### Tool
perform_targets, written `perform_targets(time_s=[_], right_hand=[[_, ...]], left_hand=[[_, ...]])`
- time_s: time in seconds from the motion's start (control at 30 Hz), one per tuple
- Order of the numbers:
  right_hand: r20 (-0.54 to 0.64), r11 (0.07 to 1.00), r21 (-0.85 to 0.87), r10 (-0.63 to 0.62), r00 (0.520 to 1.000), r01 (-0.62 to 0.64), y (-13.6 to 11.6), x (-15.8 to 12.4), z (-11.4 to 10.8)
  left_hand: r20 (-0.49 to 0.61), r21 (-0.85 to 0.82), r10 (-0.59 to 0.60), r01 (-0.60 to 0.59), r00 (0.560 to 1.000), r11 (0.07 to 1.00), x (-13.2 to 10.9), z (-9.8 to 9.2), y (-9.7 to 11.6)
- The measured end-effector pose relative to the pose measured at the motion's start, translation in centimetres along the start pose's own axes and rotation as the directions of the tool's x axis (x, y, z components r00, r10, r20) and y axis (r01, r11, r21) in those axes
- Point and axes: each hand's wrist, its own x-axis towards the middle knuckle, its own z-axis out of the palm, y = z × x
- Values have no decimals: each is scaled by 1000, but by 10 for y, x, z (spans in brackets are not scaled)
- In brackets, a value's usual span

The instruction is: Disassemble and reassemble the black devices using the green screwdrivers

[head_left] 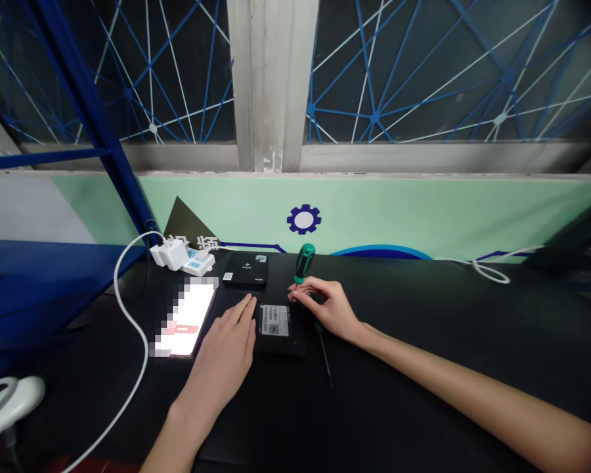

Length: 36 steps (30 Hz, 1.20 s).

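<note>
A black flat box (295,343) with a white printed label (274,320) lies on the dark table. My left hand (229,341) rests along its left side, fingers stretched out, the tips at its upper left corner. At the upper right corner my right hand (328,305) pinches a green and black screwdriver (305,261) low down near its shaft. That screwdriver stands nearly upright with its handle up; its tip is hard to make out between the fingers. Beside the box lies a second screwdriver (326,355), its green handle partly hidden under my right hand.
Behind the box sits another black box (246,270). A lit phone (190,322) lies left of my left hand. A power strip (198,262) with a white plug (170,254) and a white cable (140,332) stands further left. A white handheld device (10,404) is at the lower left.
</note>
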Motion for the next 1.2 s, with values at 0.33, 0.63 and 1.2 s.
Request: perform_targets(time_s=[0.33, 0.63, 1.2], right_hand=[[74, 989, -121, -79, 994, 88, -4, -3, -3], [23, 999, -45, -20, 1000, 21, -1, -1, 1], [-12, 1000, -24, 0, 1000, 0, 2, -3, 0]], left_hand=[[15, 2, -16, 16, 1000, 1000, 0, -2, 0], [30, 24, -14, 13, 999, 1000, 1, -2, 2], [10, 15, -10, 10, 1000, 1000, 1, -1, 2]])
